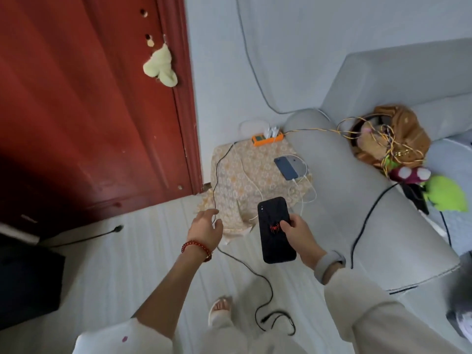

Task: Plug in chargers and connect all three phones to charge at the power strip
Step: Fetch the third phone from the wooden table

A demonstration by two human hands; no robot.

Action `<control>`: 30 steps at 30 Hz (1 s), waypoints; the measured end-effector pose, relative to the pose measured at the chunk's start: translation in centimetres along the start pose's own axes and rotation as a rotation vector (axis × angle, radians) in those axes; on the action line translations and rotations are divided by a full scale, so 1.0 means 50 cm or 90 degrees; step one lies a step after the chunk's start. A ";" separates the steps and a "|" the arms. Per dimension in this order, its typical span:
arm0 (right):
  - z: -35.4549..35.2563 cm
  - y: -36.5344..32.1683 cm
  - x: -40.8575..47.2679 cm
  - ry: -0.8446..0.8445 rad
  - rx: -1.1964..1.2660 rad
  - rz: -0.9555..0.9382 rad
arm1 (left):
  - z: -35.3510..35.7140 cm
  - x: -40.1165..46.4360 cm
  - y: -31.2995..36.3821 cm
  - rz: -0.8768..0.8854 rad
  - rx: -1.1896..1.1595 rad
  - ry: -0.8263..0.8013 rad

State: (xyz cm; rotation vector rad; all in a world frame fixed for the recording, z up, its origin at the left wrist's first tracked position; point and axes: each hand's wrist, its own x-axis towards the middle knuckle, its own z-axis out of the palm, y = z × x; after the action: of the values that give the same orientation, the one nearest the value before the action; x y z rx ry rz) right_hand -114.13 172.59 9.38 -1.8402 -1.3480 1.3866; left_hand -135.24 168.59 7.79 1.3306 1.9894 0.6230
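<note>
1. The black phone (276, 229), with a red spider on its back, is held in the right hand (297, 229), just in front of the counter (245, 175); its fingers are wrapped round it.
2. The left hand (205, 227) is held out loose at the counter's front edge, near the black cable (217, 175); nothing is gripped.
3. The orange strip (267, 139) is seen at the counter's back, with white plugs in it.
4. Two phones (290, 166) are laid on the counter, one with a white cable at its end.
5. The phone could be dropped if the grip slips.
6. The strip could be pulled off if the cable is tugged hard.

Cloth-covered stand (237, 172), power strip (267, 138), 2 phones (290, 167)
</note>
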 end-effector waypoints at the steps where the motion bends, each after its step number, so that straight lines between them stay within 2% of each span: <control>1: -0.008 -0.020 0.032 0.009 0.004 0.002 | -0.001 0.041 0.018 0.005 -0.001 -0.013; 5: -0.042 -0.070 0.159 0.029 -0.006 0.020 | 0.012 0.182 0.066 0.005 -0.011 -0.054; 10: -0.070 -0.089 0.360 0.024 -0.040 0.078 | 0.070 0.332 0.079 -0.056 -0.032 -0.072; 18: -0.079 -0.073 0.777 -0.113 -0.184 0.105 | 0.231 0.599 0.091 -0.261 -0.080 -0.005; 22: -0.045 -0.029 0.941 -0.171 -0.205 0.139 | 0.330 0.711 0.074 -0.337 -0.101 0.014; 27: 0.007 0.035 1.076 -0.273 -0.262 0.178 | 0.410 0.814 0.022 -0.387 -0.077 0.058; 30: 0.020 0.062 1.109 -0.284 -0.295 0.186 | 0.425 0.865 0.000 -0.399 -0.046 0.057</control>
State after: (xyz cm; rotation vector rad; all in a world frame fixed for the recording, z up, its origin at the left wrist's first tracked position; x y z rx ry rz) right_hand -113.30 220.74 -18.32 -2.1739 -1.7975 1.8368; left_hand -131.11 209.33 -17.56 0.5819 2.2699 0.4475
